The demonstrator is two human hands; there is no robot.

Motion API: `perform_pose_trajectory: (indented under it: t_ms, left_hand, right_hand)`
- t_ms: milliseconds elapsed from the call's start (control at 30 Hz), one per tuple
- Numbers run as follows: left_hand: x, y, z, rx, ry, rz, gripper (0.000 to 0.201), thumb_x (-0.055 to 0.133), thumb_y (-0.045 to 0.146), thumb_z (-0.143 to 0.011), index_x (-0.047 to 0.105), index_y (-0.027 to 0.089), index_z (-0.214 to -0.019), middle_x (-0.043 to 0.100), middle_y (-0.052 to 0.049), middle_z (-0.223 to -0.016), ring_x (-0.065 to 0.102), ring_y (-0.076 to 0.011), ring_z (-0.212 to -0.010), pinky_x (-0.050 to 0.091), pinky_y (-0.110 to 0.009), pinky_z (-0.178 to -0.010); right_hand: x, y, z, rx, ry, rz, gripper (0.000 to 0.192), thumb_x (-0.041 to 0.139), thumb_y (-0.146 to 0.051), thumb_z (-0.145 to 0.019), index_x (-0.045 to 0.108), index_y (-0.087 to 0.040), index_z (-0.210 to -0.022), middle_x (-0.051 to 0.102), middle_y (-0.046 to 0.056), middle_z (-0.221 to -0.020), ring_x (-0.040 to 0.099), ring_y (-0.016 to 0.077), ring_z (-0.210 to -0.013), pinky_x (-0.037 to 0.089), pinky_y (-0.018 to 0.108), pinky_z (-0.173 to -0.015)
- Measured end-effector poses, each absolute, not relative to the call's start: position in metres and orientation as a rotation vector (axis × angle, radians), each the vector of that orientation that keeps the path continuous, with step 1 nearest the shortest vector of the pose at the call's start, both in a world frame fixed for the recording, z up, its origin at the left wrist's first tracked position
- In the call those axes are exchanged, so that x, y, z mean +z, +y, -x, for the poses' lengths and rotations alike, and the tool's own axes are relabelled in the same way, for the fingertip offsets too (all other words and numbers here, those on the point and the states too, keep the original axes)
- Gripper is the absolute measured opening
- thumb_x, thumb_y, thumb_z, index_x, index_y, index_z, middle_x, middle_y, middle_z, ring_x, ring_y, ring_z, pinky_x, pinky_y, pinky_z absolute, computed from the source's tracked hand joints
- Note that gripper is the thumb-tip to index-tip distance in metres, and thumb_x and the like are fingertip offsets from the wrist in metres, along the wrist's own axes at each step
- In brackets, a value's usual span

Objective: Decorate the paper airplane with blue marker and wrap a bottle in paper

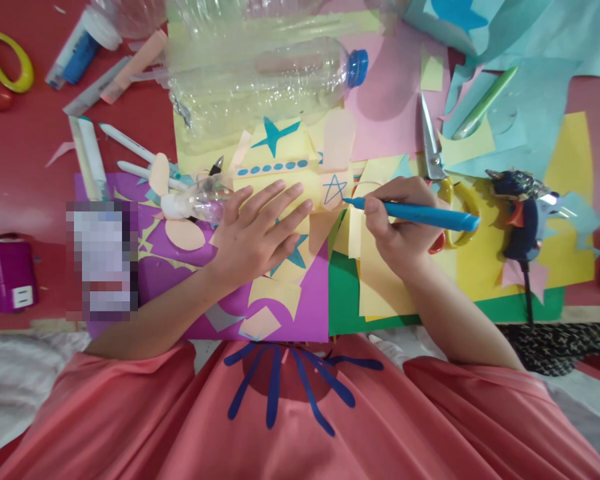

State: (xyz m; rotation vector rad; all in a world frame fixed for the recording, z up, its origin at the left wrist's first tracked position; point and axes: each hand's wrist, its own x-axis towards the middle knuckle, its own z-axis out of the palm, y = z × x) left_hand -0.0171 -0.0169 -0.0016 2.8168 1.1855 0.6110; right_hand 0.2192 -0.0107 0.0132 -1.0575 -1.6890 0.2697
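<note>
My right hand (403, 227) grips a blue marker (420, 215), its tip at the edge of a small peach paper piece (341, 200). A blue outlined star (335, 190) is drawn on that piece. My left hand (257, 233) lies flat with fingers spread over a pale yellow paper shape (280, 175). Blue dots run along this shape's upper part, and a blue paper star (274, 137) lies above them. Another blue star (296, 257) shows partly from under the left hand. Next to the left wrist is a small clear bottle (205, 203) with a white cap.
A large clear plastic bottle (280, 73) with a blue cap lies across the back. Scissors (433, 150) with yellow handles and a dark blue glue gun (523, 227) are on the right. Markers (130, 143), a blurred-out phone (103, 260) and a purple box (6, 277) lie left.
</note>
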Motion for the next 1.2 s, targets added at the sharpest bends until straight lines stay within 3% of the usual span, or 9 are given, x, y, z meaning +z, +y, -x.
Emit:
perform_pose_trajectory:
  t_ms: [267, 433, 700, 833, 967, 1200]
  left_hand:
    - [0.0002, -0.0169, 0.0173, 0.638, 1.185, -2.900, 0.054, 0.040, 0.034, -0.099, 0.029, 0.037, -0.152, 0.052, 0.004, -0.149, 0.051, -0.0214, -0.136, 0.032, -0.042, -0.117]
    - [-0.0023, -0.0173, 0.0172, 0.665, 1.168, -2.872, 0.051, 0.038, 0.035, -0.100, 0.032, 0.036, -0.151, 0.052, 0.003, -0.149, 0.048, -0.0195, -0.138, 0.028, -0.042, -0.119]
    - [-0.0001, -0.0175, 0.0181, 0.585, 1.177, -2.800, 0.059, 0.038, 0.035, -0.100, 0.018, 0.042, -0.155, 0.047, 0.005, -0.152, 0.047, -0.0223, -0.140, 0.027, -0.044, -0.120]
    - [-0.0034, -0.0168, 0.0183, 0.604, 1.156, -2.782, 0.056, 0.037, 0.035, -0.100, 0.023, 0.039, -0.154, 0.046, 0.004, -0.154, 0.046, -0.0229, -0.141, 0.025, -0.045, -0.121]
    - [-0.0047, -0.0167, 0.0179, 0.592, 1.151, -2.774, 0.050, 0.035, 0.037, -0.101, 0.032, 0.036, -0.151, 0.046, 0.003, -0.154, 0.043, -0.0224, -0.143, 0.024, -0.046, -0.122]
    - [-0.0010, -0.0172, 0.0165, 0.624, 1.167, -2.847, 0.050, 0.040, 0.035, -0.101, 0.033, 0.035, -0.150, 0.051, 0.002, -0.151, 0.046, -0.0179, -0.140, 0.026, -0.041, -0.120]
  right_hand:
    - [0.0123, -0.0112, -0.2198, 0.280, -1.613, 1.025, 0.022, 0.060, -0.033, -0.091, 0.057, -0.024, -0.071, 0.057, -0.004, -0.056, 0.056, 0.0107, -0.047, 0.046, 0.027, -0.043]
    - [0.0172, -0.0145, -0.2185, 0.290, -1.725, 1.000, 0.004, 0.064, -0.025, -0.089, 0.067, -0.023, -0.091, 0.072, 0.000, -0.076, 0.071, 0.0143, -0.067, 0.059, 0.029, -0.059]
    - [0.0147, -0.0155, -0.2144, 0.277, -1.808, 1.024, 0.012, 0.063, -0.027, -0.091, 0.071, -0.024, -0.098, 0.077, 0.001, -0.084, 0.074, 0.0166, -0.074, 0.062, 0.031, -0.066]
    - [0.0132, -0.0160, -0.2166, 0.279, -1.829, 1.041, 0.014, 0.063, -0.028, -0.090, 0.071, -0.025, -0.101, 0.077, 0.002, -0.087, 0.074, 0.0171, -0.077, 0.062, 0.032, -0.069]
    - [0.0134, -0.0158, -0.2184, 0.258, -1.831, 1.064, 0.010, 0.062, -0.028, -0.091, 0.071, -0.026, -0.095, 0.076, 0.001, -0.082, 0.072, 0.0162, -0.070, 0.062, 0.032, -0.064]
    - [0.0134, -0.0136, -0.2197, 0.204, -1.795, 1.039, 0.007, 0.062, -0.026, -0.090, 0.069, -0.029, -0.087, 0.071, -0.003, -0.072, 0.066, 0.0138, -0.060, 0.056, 0.030, -0.055]
